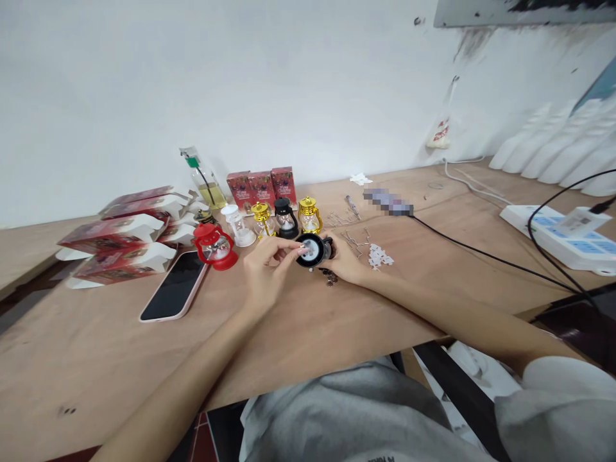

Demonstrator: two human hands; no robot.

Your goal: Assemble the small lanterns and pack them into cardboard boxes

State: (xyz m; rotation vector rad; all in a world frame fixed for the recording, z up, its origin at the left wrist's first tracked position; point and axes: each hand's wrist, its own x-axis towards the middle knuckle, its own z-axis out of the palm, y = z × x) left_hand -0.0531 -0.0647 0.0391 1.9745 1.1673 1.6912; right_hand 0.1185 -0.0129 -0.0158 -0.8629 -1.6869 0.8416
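My right hand (pixel 347 260) is wrapped round a small black lantern (pixel 315 258), tipped so that its round base with a white centre faces me. At that base, the thumb and forefinger of my left hand (pixel 267 268) are pinched together; whatever lies between them is too small to make out. Just below the lantern lies a little heap of dark, shiny round pieces (pixel 330 278). Behind my hands stand two gold lanterns (pixel 309 218), another black lantern (pixel 286 220) and a white lantern (pixel 237 226). A red lantern (pixel 216 248) is at their left.
A phone (pixel 174 289) lies left of my hands, beside several red printed boxes (pixel 120 263). Small red boxes (pixel 261 189) and a bottle (pixel 206 183) stand behind. Rightward are thin metal pieces (pixel 357 244), white tabs (pixel 380 256), a screwdriver (pixel 353 206), a cable and a power strip (pixel 563 237).
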